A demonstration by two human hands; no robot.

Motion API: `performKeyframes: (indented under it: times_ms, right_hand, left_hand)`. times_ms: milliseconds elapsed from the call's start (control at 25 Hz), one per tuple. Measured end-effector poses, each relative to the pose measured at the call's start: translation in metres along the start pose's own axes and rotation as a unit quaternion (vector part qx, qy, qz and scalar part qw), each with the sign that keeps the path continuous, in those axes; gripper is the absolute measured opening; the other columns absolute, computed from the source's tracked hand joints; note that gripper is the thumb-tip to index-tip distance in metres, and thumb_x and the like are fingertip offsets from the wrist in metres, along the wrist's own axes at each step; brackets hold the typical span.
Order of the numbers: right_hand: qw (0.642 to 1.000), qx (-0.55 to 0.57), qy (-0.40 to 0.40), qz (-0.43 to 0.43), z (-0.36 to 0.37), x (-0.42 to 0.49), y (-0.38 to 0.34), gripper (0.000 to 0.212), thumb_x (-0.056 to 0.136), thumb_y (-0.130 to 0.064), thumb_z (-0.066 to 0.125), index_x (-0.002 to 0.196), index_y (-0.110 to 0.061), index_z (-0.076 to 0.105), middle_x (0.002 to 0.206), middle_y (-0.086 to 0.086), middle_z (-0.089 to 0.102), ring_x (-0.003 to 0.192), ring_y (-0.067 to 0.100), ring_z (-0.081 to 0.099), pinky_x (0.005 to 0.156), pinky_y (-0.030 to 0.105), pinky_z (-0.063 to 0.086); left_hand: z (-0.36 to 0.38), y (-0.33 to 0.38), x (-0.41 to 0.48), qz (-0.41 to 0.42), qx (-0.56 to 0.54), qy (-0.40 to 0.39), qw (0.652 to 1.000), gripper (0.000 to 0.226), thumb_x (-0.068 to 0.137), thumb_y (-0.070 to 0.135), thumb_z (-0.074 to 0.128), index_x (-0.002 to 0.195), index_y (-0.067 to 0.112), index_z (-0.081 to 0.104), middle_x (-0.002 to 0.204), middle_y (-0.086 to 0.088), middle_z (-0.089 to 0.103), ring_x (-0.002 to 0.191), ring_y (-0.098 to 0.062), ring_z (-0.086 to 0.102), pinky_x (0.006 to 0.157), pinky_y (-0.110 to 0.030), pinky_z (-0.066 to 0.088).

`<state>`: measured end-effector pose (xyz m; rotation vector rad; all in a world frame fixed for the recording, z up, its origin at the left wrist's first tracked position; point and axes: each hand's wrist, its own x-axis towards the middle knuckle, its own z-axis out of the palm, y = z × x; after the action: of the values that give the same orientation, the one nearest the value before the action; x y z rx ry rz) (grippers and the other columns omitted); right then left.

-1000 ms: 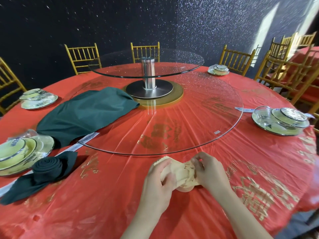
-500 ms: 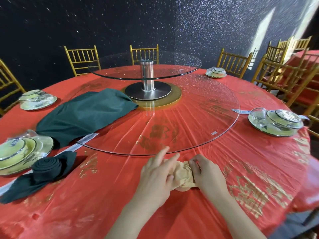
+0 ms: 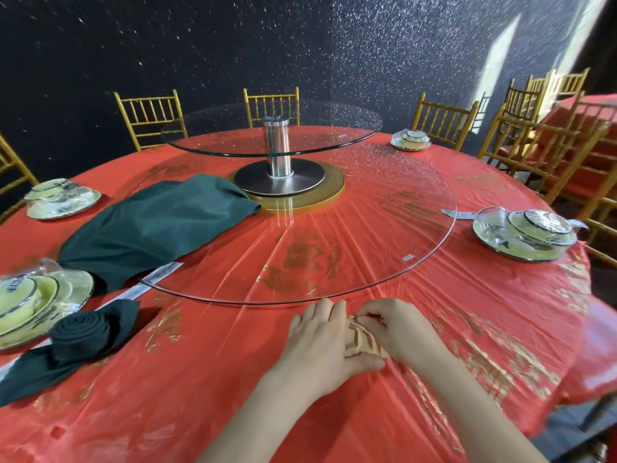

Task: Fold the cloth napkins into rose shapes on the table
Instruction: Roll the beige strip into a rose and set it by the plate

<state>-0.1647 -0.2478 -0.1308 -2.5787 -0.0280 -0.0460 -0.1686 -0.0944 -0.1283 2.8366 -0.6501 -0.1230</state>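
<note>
Closest in, on the red tablecloth (image 3: 200, 379) just short of the lower glass turntable (image 3: 417, 212): a beige napkin (image 3: 364, 342), bunched into a tight coil and mostly hidden between two hands. Cupped by the left hand (image 3: 314, 345), fingers laid along one side and thumb wrapped round the near edge. Pinched at the top by the right hand (image 3: 404, 332), fingertips (image 3: 364, 318) closed on a loose fold.

Likely soft, light and limp, and prone to springing open once let go. Best braced around the outside of the coil while teasing petals out by their free edges only. Probably slides easily on the glossy cover, so worth pressing the base down.

Off to the left, a dark napkin rose (image 3: 81, 329), already rolled, beside a plastic-wrapped place setting (image 3: 30, 302). Further back, a pile of dark green napkins (image 3: 157, 225) draped over the turntable's edge. Beyond, a raised upper glass tier (image 3: 334, 142) on a steel post (image 3: 276, 145), more wrapped settings, and gold chairs (image 3: 150, 115) against a dark speckled wall.
</note>
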Motion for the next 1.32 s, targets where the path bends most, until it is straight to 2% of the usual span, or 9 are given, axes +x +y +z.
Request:
performKeyframes:
  times_ms: [120,280,400,520,720,880,1040,1120,1320]
  right_hand:
    - [0.998,0.065,-0.019,-0.012,-0.005,0.01,0.001,0.005,0.082,-0.03,0.068,0.079,-0.033,0.07,0.073,-0.017,0.065,0.069,-0.002,0.057,0.07,0.02,0.048]
    - [0.992,0.119,-0.01,-0.047,-0.003,0.012,-0.009,0.023,0.085,-0.024,0.067,0.065,-0.033,0.058,0.055,-0.028,0.057,0.058,-0.011,0.052,0.056,0.009,0.035]
    - [0.997,0.063,0.005,-0.047,0.009,0.019,-0.009,0.021,0.089,-0.018,0.06,0.069,-0.023,0.056,0.057,-0.017,0.052,0.058,-0.003,0.051,0.056,0.014,0.032]
    - [0.999,0.021,-0.024,-0.029,0.016,0.03,-0.008,0.018,0.087,-0.003,0.048,0.076,-0.015,0.055,0.076,-0.009,0.056,0.082,0.016,0.06,0.062,0.019,0.03]
    - [0.999,-0.011,-0.046,-0.015,0.021,0.03,-0.002,0.026,0.081,-0.002,0.046,0.065,-0.024,0.047,0.074,-0.005,0.057,0.075,0.018,0.056,0.065,0.029,0.041]
    - [0.987,0.096,0.122,-0.04,0.022,0.001,0.014,0.015,0.081,-0.017,0.065,0.08,-0.029,0.055,0.075,-0.014,0.056,0.07,0.003,0.053,0.069,0.028,0.045]
    - [0.953,0.015,0.199,-0.228,0.026,-0.041,0.026,0.02,0.082,-0.05,0.059,0.074,-0.031,0.058,0.084,-0.018,0.054,0.082,0.001,0.051,0.079,0.025,0.035]
    - [0.93,-0.074,0.212,-0.292,0.032,-0.052,0.032,0.02,0.086,-0.048,0.057,0.081,-0.029,0.061,0.086,-0.015,0.058,0.081,0.006,0.054,0.08,0.027,0.035]
    - [0.925,-0.113,0.242,-0.271,0.035,-0.055,0.027,0.022,0.087,-0.043,0.053,0.082,-0.026,0.064,0.085,-0.013,0.06,0.079,0.01,0.057,0.08,0.029,0.036]
  left_hand:
    - [0.003,-0.001,-0.002,0.001,-0.071,-0.058,0.996,0.121,0.067,0.07,0.062,0.15,0.011,-0.002,0.153,-0.007,0.021,0.141,-0.022,0.017,0.112,-0.032,0.016]
    - [0.007,0.0,-0.003,0.021,-0.097,-0.036,0.994,0.124,0.074,0.058,0.067,0.145,0.012,-0.025,0.15,-0.009,0.031,0.138,-0.022,0.027,0.111,-0.028,0.017]
    - [0.016,-0.003,-0.004,0.036,-0.098,-0.007,0.995,0.123,0.079,0.055,0.064,0.133,0.018,-0.04,0.146,-0.002,0.038,0.134,-0.018,0.033,0.112,-0.026,0.016]
    - [0.022,-0.008,-0.004,0.053,-0.099,-0.004,0.994,0.119,0.082,0.052,0.061,0.123,0.029,-0.048,0.148,0.005,0.035,0.136,-0.011,0.03,0.114,-0.026,0.009]
    - [0.026,-0.011,-0.004,0.054,-0.103,0.008,0.993,0.106,0.082,0.053,0.061,0.144,0.035,-0.023,0.14,0.01,0.037,0.133,-0.006,0.029,0.118,-0.032,0.005]
    - [0.025,-0.01,-0.002,0.048,-0.106,0.015,0.993,0.085,0.08,0.053,0.063,0.145,0.03,0.012,0.134,0.01,0.037,0.133,-0.008,0.03,0.118,-0.036,0.006]
    - [0.024,-0.014,-0.001,0.061,-0.102,-0.003,0.993,0.087,0.083,0.048,0.064,0.147,0.026,0.011,0.147,0.007,0.029,0.14,-0.007,0.019,0.117,-0.034,0.004]
    - [0.022,-0.015,0.0,0.066,-0.086,-0.025,0.994,0.089,0.084,0.048,0.062,0.148,0.022,0.006,0.156,0.002,0.017,0.145,-0.008,0.005,0.117,-0.034,0.004]
    - [0.017,-0.015,0.001,0.063,-0.105,-0.076,0.99,0.099,0.084,0.049,0.06,0.15,0.02,-0.008,0.159,-0.001,0.003,0.145,-0.009,-0.005,0.119,-0.037,0.003]
